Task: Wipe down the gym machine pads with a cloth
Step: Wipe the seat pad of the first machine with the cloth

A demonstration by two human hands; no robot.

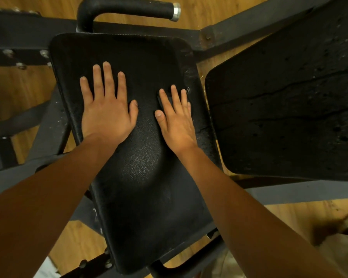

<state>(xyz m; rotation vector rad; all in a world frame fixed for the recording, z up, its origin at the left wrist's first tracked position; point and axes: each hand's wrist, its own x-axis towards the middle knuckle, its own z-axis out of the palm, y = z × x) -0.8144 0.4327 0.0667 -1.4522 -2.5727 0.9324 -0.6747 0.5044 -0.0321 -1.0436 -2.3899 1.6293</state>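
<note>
The seat pad [145,177] lies directly under both sets of fingers and runs from beyond the fingertips back past the wrists toward the person. The left hand [107,109] rests flat on it, fingers [108,77] straight, spread and released, gripping nothing. The right hand [175,119] also lies flat with straight fingers, and a darker patch [158,99] just left of and under its fingertips appears to be the cloth, black on black; this cannot be confirmed. If so, the cloth is pressed, not clenched. To wipe well, keep the right palm flat on the cloth, steady the pad with the left hand, and work in overlapping strokes from beyond the fingertips back to the near edge, including the worn right border. A second pad [285,107], cracked and pitted, lies well right of the right fingers and is judged not yet wiped. A curved handle [129,9] and the steel frame [18,31] stand beyond the fingertips, over a wooden floor [28,87].
</note>
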